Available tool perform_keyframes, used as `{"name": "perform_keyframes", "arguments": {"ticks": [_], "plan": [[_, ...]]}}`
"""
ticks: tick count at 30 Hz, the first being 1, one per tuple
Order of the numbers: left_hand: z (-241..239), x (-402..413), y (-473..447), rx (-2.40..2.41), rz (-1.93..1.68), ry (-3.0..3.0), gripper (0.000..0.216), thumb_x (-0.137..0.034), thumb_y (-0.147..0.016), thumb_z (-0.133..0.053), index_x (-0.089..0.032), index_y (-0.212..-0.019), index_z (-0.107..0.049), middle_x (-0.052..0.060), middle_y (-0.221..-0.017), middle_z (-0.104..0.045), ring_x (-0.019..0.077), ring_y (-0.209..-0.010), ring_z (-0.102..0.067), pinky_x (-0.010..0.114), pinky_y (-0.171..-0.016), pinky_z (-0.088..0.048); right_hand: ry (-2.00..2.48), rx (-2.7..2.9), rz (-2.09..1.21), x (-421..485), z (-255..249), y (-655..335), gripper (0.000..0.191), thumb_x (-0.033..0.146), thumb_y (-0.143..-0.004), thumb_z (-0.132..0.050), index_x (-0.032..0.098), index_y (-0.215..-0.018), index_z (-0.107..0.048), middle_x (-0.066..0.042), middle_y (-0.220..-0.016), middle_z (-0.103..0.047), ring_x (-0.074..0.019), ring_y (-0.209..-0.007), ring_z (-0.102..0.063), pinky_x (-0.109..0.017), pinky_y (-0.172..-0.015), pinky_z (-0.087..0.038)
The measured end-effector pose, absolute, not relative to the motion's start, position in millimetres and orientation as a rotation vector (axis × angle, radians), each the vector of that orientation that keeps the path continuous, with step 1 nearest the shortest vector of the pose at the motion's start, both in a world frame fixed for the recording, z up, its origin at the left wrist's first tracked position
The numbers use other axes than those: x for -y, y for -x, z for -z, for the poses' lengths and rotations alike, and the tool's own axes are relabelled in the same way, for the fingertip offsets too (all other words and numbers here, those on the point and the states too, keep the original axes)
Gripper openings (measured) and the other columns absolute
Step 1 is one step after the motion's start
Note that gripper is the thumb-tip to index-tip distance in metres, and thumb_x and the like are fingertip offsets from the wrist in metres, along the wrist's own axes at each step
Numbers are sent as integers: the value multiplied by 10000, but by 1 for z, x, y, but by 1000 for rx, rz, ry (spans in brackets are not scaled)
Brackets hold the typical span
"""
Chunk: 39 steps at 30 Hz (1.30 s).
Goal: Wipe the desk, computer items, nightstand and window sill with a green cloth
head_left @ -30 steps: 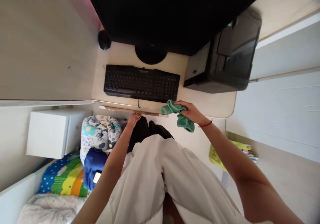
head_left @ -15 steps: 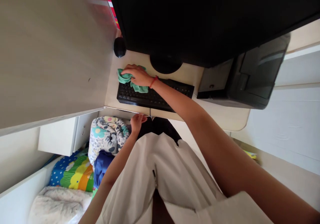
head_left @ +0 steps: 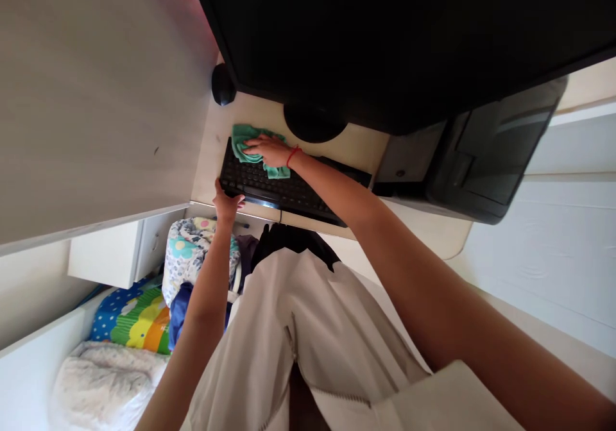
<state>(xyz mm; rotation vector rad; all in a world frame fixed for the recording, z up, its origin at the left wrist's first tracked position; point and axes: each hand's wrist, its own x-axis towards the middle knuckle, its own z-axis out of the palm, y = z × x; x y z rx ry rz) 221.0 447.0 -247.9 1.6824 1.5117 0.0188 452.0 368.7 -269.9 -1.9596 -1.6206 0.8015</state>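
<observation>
A black keyboard (head_left: 299,195) lies on the pale desk, partly covered by my right forearm. My left hand (head_left: 227,202) grips its near left corner, the thumb along the front edge and the fingers at the side. Under my right hand (head_left: 269,150) a green cloth (head_left: 244,137) is bunched over the upper left keys. The fingers of that hand press on the cloth, and a red string circles the wrist. The keys beneath the cloth are hidden.
A large black monitor (head_left: 385,40) on a round base (head_left: 315,123) overhangs the desk. A black mouse (head_left: 224,84) sits at the left by the panel. On the right stands a dark printer (head_left: 476,161). Bedding (head_left: 183,251) is piled below the desk at left.
My left hand has moved up from the desk's front edge onto the keyboard's left corner. My right hand and the cloth have shifted slightly to the right across the keys.
</observation>
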Motion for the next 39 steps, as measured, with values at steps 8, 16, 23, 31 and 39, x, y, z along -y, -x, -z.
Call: {"name": "perform_keyframes", "arguments": {"ticks": [8, 16, 23, 31, 39], "plan": [[238, -445, -225, -1513, 72, -1842, 852, -13, -778, -750, -154, -1549, -416, -18, -706, -662, 179, -527, -711, 226, -497, -580, 2134, 1476, -886, -263, 277, -475, 753, -75, -842, -487, 255, -1505, -623, 17, -1660, -469, -252, -1350, -481, -412, -1157, -422], [234, -444, -227, -1496, 244, -2087, 844, -125, -806, -786, -161, -1554, -396, 108, -990, -757, 173, -536, -714, 227, -494, -560, 2339, 1340, -910, -182, 274, -466, 751, 23, -874, -497, 325, -1557, -573, 45, -1664, -456, -306, -1414, -476, -507, -1184, -447], [230, -440, -229, -1468, 253, -2171, 820, -132, -795, -792, -148, -1531, -431, 133, -1019, -762, 179, -532, -704, 259, -512, -576, 2400, 1214, -872, -155, 282, -449, 720, 11, -882, -458, 230, -1558, -575, -21, -1660, -464, -336, -1438, -470, -553, -1183, -442], [232, -442, -228, -1448, 274, -2197, 820, -170, -807, -781, -154, -1540, -414, 96, -969, -749, 166, -506, -678, 259, -491, -561, 2506, 982, -786, -110, 302, -442, 637, 121, -893, -472, 228, -1500, -632, -94, -1509, -614, -323, -1423, -528, -556, -1234, -391], [232, -444, -228, -1440, 338, -2314, 799, -237, -818, -785, -123, -1521, -425, 81, -850, -749, 254, -630, -749, 347, -687, -611, 2677, 578, -640, -62, 315, -380, 676, 65, -858, -479, 101, -1527, -572, -192, -1525, -538, -330, -1391, -532, -470, -1201, -409]]}}
